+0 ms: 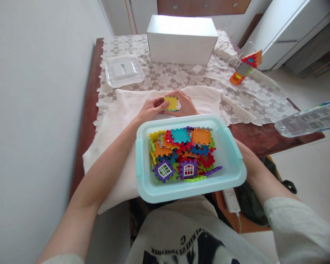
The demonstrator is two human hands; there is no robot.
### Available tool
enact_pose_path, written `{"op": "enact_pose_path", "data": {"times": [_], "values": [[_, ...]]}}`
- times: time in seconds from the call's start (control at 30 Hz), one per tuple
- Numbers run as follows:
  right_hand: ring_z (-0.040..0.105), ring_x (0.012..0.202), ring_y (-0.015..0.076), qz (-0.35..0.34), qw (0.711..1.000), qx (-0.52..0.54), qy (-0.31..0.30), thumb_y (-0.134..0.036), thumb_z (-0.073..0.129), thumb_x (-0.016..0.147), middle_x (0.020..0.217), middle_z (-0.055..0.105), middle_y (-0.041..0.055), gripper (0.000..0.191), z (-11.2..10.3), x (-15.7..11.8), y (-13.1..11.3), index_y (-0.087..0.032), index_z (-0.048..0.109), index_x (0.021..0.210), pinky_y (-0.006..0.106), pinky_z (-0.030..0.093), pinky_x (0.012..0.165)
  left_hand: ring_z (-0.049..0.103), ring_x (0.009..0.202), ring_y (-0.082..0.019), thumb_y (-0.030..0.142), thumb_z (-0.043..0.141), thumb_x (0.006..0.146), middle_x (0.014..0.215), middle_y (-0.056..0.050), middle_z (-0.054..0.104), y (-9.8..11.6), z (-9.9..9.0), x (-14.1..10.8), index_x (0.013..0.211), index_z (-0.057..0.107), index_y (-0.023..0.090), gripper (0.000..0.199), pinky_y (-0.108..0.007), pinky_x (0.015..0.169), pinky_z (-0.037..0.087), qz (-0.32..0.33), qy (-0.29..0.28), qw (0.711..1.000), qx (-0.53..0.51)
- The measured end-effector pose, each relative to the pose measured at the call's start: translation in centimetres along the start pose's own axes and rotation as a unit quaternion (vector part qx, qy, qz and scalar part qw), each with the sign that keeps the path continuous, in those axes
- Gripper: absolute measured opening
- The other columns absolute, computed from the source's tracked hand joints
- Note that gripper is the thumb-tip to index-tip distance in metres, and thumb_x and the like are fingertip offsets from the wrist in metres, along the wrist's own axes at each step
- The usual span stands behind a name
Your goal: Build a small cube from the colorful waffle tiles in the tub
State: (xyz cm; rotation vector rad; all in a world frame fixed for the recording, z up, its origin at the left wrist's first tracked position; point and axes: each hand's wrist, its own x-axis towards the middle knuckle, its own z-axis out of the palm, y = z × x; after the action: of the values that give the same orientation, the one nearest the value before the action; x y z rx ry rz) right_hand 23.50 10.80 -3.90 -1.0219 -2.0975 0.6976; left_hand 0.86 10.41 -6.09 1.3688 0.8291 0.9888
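Observation:
Beyond the far rim of a light blue tub, my left hand (151,109) and my right hand (184,104) meet over the white cloth. Between them is a small yellow block piece (171,103) with notched edges, its top facing up. My left thumb presses on its left side, and my right fingers curl round its far and right sides. Some grey and blue shows along its edges. Nearer my body, the light blue tub (231,161) holds several interlocking pieces, among them a teal square (180,135), an orange square (201,136) and purple window pieces (188,169).
A white box (180,47) stands at the back of the table. A clear plastic lid (124,71) lies at the back left. At the right are a built block tower (245,68) and a plastic bottle (308,119). White cloth (112,154) lies under my forearms.

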Motion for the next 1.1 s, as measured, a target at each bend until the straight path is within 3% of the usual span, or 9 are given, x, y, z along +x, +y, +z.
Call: {"op": "enact_pose_path", "data": {"times": [0.17, 0.27, 0.37, 0.67, 0.87, 1.0, 1.1], "values": [[0.076, 0.14, 0.041, -0.023, 0.999, -0.037, -0.005, -0.069, 0.073, 0.086, 0.149, 0.08, 0.0155, 0.072, -0.4, -0.4, -1.0, -0.038, 0.078, 0.151, 0.056, 0.061, 0.125, 0.083, 0.13, -0.037, 0.08, 0.102, 0.078, 0.139, -0.019, 0.087, -0.5, -0.1, 0.2, 0.132, 0.088, 0.014, 0.087, -0.038, 0.102, 0.068, 0.021, -0.008, 0.999, 0.034], [0.075, 0.139, 0.04, -0.032, 0.999, -0.027, 0.01, -0.069, 0.073, 0.089, 0.151, 0.079, 0.016, 0.073, -0.1, -0.4, -0.8, -0.036, 0.075, 0.154, 0.054, 0.06, 0.125, 0.082, 0.132, -0.037, 0.084, 0.096, 0.082, 0.142, -0.018, 0.086, -0.5, 0.0, 0.3, 0.133, 0.087, 0.014, 0.087, -0.036, 0.098, 0.069, 0.023, -0.001, 0.999, 0.037], [0.075, 0.14, 0.0381, -0.049, 0.999, -0.007, 0.018, -0.071, 0.074, 0.091, 0.152, 0.078, 0.0171, 0.075, 0.0, -0.4, -0.5, -0.033, 0.073, 0.156, 0.051, 0.06, 0.126, 0.082, 0.129, -0.035, 0.082, 0.101, 0.078, 0.14, -0.018, 0.086, -0.3, 0.0, 0.3, 0.13, 0.087, 0.014, 0.087, -0.035, 0.099, 0.068, 0.033, -0.002, 0.999, 0.041], [0.073, 0.145, 0.0378, -0.057, 0.998, -0.017, 0.019, -0.066, 0.075, 0.089, 0.154, 0.079, 0.0153, 0.069, 0.3, 0.0, 0.0, -0.038, 0.079, 0.152, 0.053, 0.058, 0.129, 0.084, 0.12, -0.032, 0.075, 0.101, 0.083, 0.133, -0.017, 0.087, -0.4, 0.2, 0.2, 0.13, 0.087, 0.015, 0.078, -0.033, 0.089, 0.069, 0.039, -0.002, 0.998, 0.039], [0.073, 0.145, 0.0381, -0.064, 0.997, -0.035, 0.016, -0.063, 0.077, 0.086, 0.154, 0.08, 0.0133, 0.067, 0.7, 0.6, 0.5, -0.042, 0.081, 0.149, 0.053, 0.056, 0.131, 0.085, 0.119, -0.031, 0.08, 0.098, 0.084, 0.128, -0.016, 0.089, -0.5, 0.5, 0.3, 0.124, 0.088, 0.015, 0.077, -0.036, 0.101, 0.069, 0.057, 0.009, 0.997, 0.041], [0.072, 0.145, 0.0391, -0.055, 0.998, -0.036, 0.009, -0.061, 0.078, 0.087, 0.151, 0.08, 0.014, 0.071, 0.7, 0.5, 0.7, -0.041, 0.077, 0.155, 0.054, 0.058, 0.128, 0.085, 0.121, -0.032, 0.083, 0.098, 0.081, 0.129, -0.016, 0.089, -0.3, 0.6, 0.4, 0.121, 0.088, 0.014, 0.08, -0.036, 0.102, 0.068, 0.062, 0.014, 0.997, 0.042], [0.07, 0.15, 0.0384, -0.049, 0.998, -0.026, 0.004, -0.061, 0.08, 0.087, 0.16, 0.075, 0.012, 0.08, 0.7, 0.3, 1.0, -0.04, 0.068, 0.164, 0.055, 0.057, 0.131, 0.084, 0.124, -0.034, 0.084, 0.098, 0.08, 0.132, -0.017, 0.088, -0.4, 0.3, 0.5, 0.127, 0.086, 0.014, 0.085, -0.036, 0.096, 0.069, 0.059, 0.023, 0.997, 0.036]]}}
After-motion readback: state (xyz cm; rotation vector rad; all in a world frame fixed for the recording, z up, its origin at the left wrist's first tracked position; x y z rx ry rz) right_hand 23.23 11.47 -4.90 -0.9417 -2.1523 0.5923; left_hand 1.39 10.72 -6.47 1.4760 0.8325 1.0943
